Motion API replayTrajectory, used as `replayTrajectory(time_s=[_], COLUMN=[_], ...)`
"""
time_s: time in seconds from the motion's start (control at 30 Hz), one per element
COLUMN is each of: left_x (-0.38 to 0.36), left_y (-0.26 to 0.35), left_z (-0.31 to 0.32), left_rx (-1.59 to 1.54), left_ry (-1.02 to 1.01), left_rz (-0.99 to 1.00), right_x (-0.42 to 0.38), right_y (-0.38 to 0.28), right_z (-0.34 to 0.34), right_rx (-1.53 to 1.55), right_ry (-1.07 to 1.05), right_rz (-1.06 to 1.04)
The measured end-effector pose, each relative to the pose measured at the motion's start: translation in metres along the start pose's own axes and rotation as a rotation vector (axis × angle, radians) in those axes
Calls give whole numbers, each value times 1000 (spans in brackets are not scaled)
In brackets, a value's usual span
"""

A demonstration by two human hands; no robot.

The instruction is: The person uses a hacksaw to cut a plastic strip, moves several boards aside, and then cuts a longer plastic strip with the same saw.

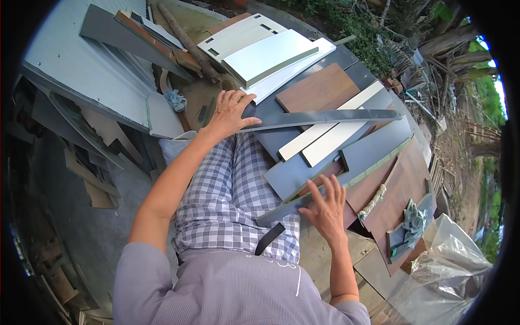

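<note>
Grey strip: long thin grey laminate strip point(325, 117) lay across the board pile, just past the knees.
Left hand: left hand point(230, 111) was open, fingers pressed flat on the strip's near end.
Right hand: right hand point(326, 205) was open too, palm down on a dark grey board edge point(281, 211).
Pile: brown wood-grain panel point(319, 89) and white slats point(330, 135) sat under the strip.

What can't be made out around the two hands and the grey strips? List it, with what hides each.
Head view only:
- Left hand: its palm and whatever is under it are covered by the hand itself.
- Right hand: the same; contact with the lower grey strip is unclear.
- Long grey strip: its near end is hidden by the left hand.
- Stacked boards: lower layers are covered by upper ones.
</note>
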State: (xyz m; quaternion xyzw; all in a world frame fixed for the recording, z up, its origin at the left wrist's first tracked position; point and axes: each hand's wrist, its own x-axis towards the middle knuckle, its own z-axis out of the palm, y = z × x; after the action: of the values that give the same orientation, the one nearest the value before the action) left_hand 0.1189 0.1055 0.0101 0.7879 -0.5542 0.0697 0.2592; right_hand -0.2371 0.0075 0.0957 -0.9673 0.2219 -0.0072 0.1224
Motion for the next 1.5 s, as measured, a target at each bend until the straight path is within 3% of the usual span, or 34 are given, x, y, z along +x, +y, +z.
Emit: replayTrajectory(time_s=[0.03,0.13,0.37,0.6,0.97,1.07,1.1,1.17,1.3,1.5], left_x=[-7,-23,-30,-30,-19,-23,-24,-36,-71,-127], left_y=[-2,-7,6,35,117,115,111,106,79,42], left_z=[-1,2,-6,12,53,55,45,36,16,-31], left_rx=[-8,-111,-187,-198,-314,-299,-355,-332,-343,-350], left_ry=[-59,-127,-179,17,70,6,-116,-9,-26,207], left_rz=[-12,-98,-114,-169,-292,-342,-357,-389,-508,-698], right_x=[1,1,-2,-8,-49,-55,-56,-44,-12,65], right_y=[-6,-8,-2,10,54,49,47,38,16,-65], right_z=[5,27,35,15,-9,-11,-13,-25,-49,-41], right_rx=[-7,-21,-80,-137,-263,-265,-273,-289,-328,-224], right_ry=[-114,-189,-40,-35,-157,-206,-247,-297,-642,-638], right_rz=[-111,-198,-222,-186,-231,-274,-251,-251,-196,-380])
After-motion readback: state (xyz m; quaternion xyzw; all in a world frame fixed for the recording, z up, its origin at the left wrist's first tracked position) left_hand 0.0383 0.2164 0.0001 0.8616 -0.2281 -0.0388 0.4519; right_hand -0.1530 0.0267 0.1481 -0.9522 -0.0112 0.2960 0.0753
